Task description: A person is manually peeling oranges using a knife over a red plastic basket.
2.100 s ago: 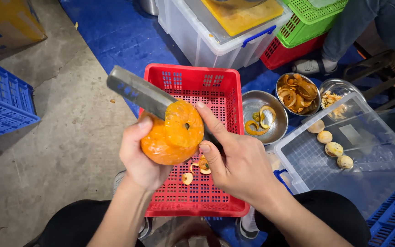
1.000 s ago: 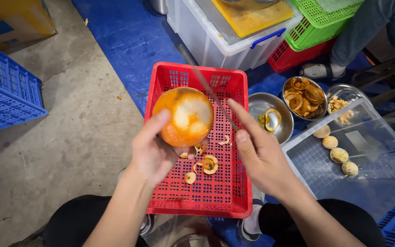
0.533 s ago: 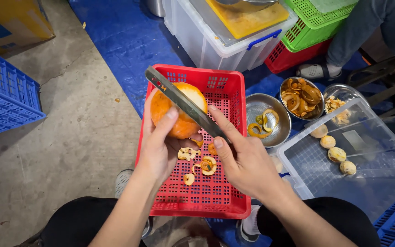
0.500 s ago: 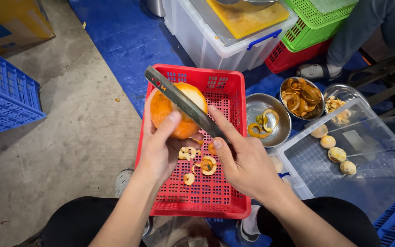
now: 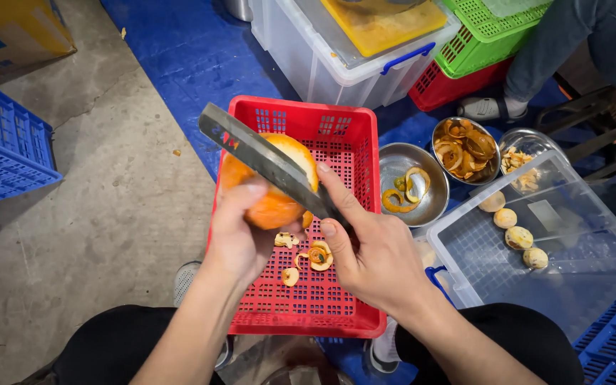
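Observation:
My left hand (image 5: pixel 240 232) grips a round orange fruit (image 5: pixel 272 207) over a red perforated basket (image 5: pixel 336 128). My right hand (image 5: pixel 372 249) holds a long flat knife (image 5: pixel 265 160); its blade lies across the top of the fruit, pointing up and left, with my index finger along it. The fruit's top shows a pale cut patch. Several peel scraps (image 5: pixel 315 255) lie in the basket below my hands.
A steel bowl (image 5: pixel 422 207) with peel curls sits right of the basket, and two more bowls (image 5: pixel 465 146) of peels beyond it. A clear bin (image 5: pixel 579 214) holds several peeled fruits. White tub, green and red baskets behind; blue crates left and right. Another person's leg top right.
The fruit was turned in my left hand, showing its pale cut end, then the knife came back across its top. The blade now sits a little lower on the fruit.

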